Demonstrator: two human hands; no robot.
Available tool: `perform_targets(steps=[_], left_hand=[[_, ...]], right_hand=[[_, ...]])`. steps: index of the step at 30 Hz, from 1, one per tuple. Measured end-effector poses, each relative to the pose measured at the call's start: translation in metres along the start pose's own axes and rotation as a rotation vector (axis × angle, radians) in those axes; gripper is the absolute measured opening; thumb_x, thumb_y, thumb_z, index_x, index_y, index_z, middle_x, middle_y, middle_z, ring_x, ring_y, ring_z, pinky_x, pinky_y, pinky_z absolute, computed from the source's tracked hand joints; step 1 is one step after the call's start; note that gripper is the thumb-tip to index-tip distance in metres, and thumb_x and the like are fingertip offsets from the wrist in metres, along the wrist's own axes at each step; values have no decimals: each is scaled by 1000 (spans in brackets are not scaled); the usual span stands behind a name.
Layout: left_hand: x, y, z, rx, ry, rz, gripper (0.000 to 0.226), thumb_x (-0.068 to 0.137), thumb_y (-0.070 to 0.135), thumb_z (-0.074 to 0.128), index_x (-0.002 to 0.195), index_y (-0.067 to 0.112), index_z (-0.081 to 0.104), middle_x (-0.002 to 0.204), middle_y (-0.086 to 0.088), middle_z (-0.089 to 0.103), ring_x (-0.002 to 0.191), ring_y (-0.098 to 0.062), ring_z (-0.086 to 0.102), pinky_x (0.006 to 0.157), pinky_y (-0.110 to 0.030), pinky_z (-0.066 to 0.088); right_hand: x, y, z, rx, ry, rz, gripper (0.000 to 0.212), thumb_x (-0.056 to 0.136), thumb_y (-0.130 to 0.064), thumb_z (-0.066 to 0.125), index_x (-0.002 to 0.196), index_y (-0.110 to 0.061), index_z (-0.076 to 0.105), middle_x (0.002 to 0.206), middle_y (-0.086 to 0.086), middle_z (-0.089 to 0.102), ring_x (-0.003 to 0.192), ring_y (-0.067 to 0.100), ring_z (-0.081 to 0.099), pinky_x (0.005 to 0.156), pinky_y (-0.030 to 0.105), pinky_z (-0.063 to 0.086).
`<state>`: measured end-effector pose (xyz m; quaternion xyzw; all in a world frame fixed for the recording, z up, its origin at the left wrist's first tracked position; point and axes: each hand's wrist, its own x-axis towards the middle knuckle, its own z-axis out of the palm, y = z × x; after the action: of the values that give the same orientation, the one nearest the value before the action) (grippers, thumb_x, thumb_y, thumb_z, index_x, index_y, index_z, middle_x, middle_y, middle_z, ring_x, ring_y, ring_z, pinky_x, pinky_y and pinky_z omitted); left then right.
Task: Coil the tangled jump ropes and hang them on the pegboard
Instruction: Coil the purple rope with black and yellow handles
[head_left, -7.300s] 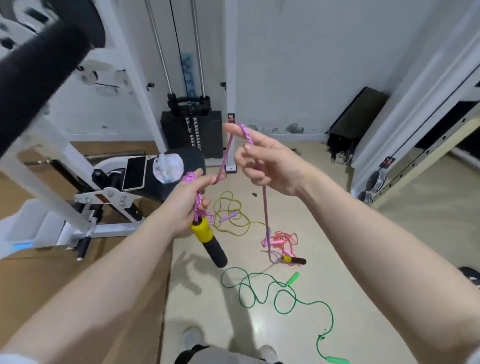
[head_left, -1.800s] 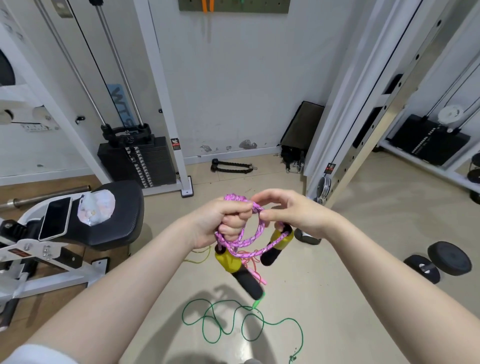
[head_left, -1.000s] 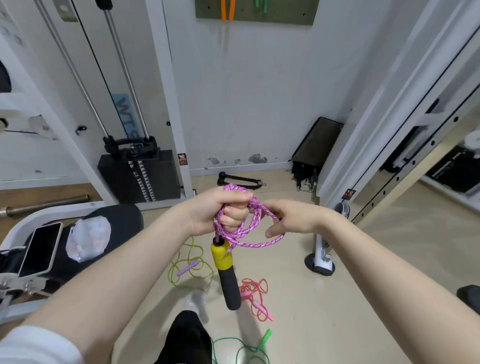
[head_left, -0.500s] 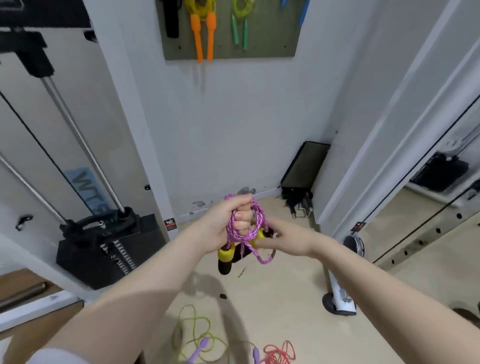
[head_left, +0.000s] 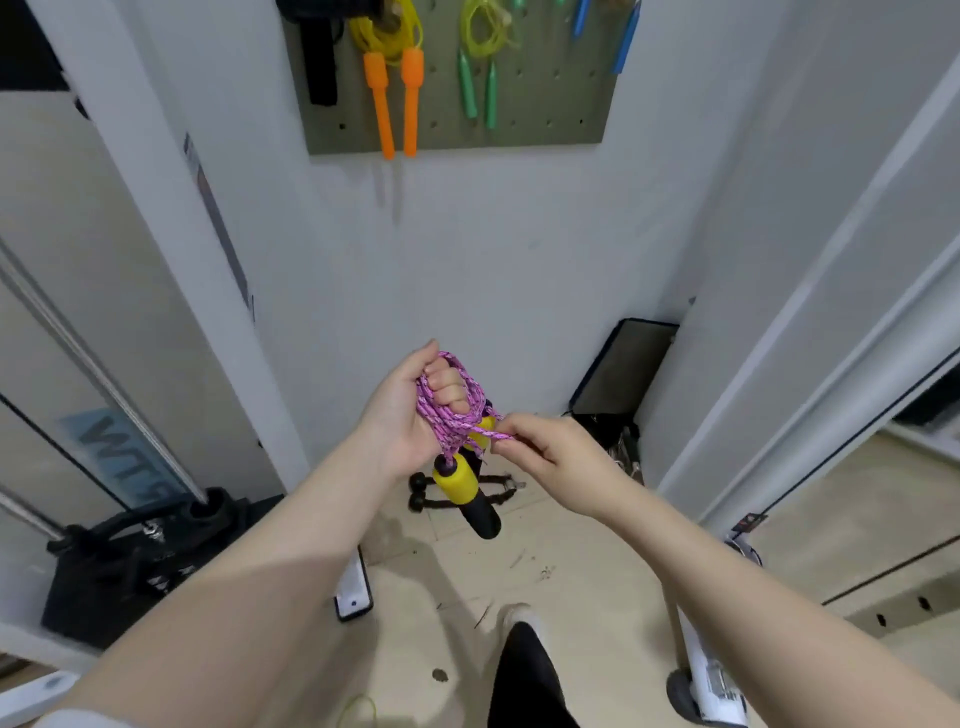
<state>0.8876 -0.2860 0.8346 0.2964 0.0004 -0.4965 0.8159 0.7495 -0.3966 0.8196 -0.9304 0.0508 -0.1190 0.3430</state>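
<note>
My left hand (head_left: 402, 415) grips a coiled pink braided jump rope (head_left: 451, 415) at chest height, its loops wrapped over my curled fingers. One yellow and black handle (head_left: 467, 496) hangs below that fist; a second yellow handle shows just behind the coil. My right hand (head_left: 550, 457) pinches a strand of the pink rope at the coil's right side. High on the wall ahead is the olive green pegboard (head_left: 561, 109). On it hang a yellow rope with orange handles (head_left: 397, 88), a yellow-green rope with green handles (head_left: 478, 78), a blue-handled rope (head_left: 623, 36) and a black item.
White machine uprights stand close on the left (head_left: 171, 218) and right (head_left: 810, 291). A black weight stack (head_left: 124, 561) sits at lower left, a black pad (head_left: 623, 369) leans in the corner. My leg and shoe (head_left: 524, 654) are on the beige floor.
I have stepped closer to the wall and the view has tilted up, so the pegboard is larger and nearer. My right hand has shifted from the coil's underside to pinching one strand.
</note>
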Motion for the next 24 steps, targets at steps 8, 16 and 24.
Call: perform_targets(steps=[8,16,24], left_hand=[[115,32,8,232,218,204,37,97,29,45,63,14,42,48,1,52,41,-11,55,44,-17,46],[193,29,76,644,24,226,44,100,17,29,60,9,46,48,-7,55,41,-16,56,46,-21,49],[248,54,84,470,-192,121,55,88,56,33,64,12,54,41,0,40,32,-11,30,40,-22,24]], right_hand=[[108,64,-83,578,-440,176,16,97,-8,44,81,-7,47,66,14,61,46,8,38,50,16,27],[223,80,-132,743,-219,15,14,92,1,50,83,-6,58,56,2,62,43,12,48,40,20,37],[280,134,-157,542,130,-24,18,83,-3,65,73,-16,69,68,-8,66,57,2,52,59,13,42]])
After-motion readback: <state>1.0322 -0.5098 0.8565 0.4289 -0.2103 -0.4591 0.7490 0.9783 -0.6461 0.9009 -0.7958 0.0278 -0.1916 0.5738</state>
